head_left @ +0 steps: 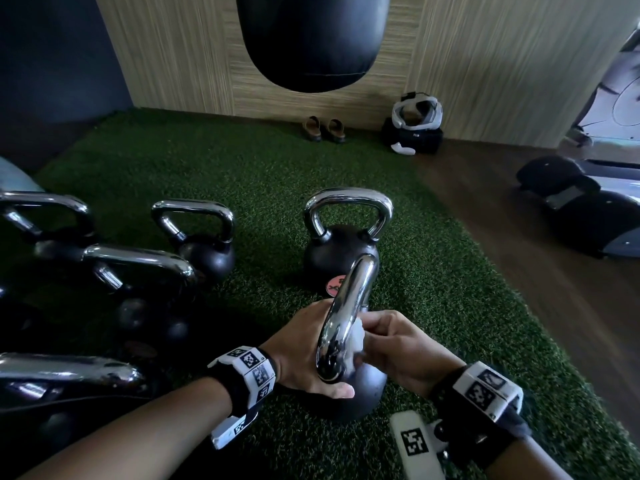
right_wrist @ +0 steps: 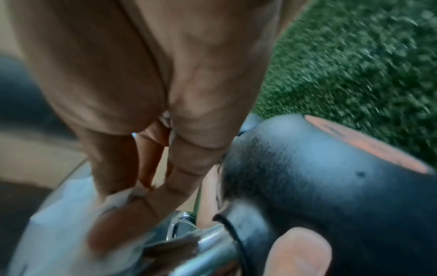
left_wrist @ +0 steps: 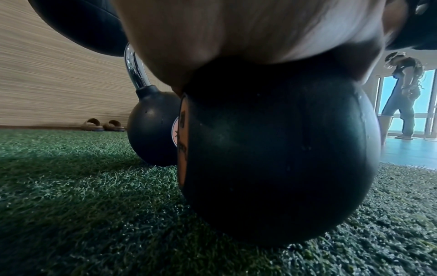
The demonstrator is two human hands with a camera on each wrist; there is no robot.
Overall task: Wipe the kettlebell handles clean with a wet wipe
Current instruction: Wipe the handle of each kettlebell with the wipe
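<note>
The nearest kettlebell has a black ball [head_left: 367,389] and a chrome handle [head_left: 349,306], and it stands on green turf just in front of me. My left hand [head_left: 301,355] cups its top by the handle's base, thumb laid across the ball; its fingers are hidden behind the handle. My right hand [head_left: 398,348] pinches a white wet wipe [head_left: 356,341] against the handle's right side. In the left wrist view the palm [left_wrist: 236,28] sits on the ball [left_wrist: 283,158]. The blurred right wrist view shows the wipe [right_wrist: 59,233] bunched under my fingers [right_wrist: 141,93] on the chrome handle [right_wrist: 212,248].
A second kettlebell [head_left: 341,244] stands just behind the one I hold, and several more [head_left: 204,237] crowd the left. A punching bag [head_left: 311,39] hangs ahead. Sandals [head_left: 323,129] and a bag [head_left: 414,133] lie by the wall. A person [left_wrist: 404,93] stands far right.
</note>
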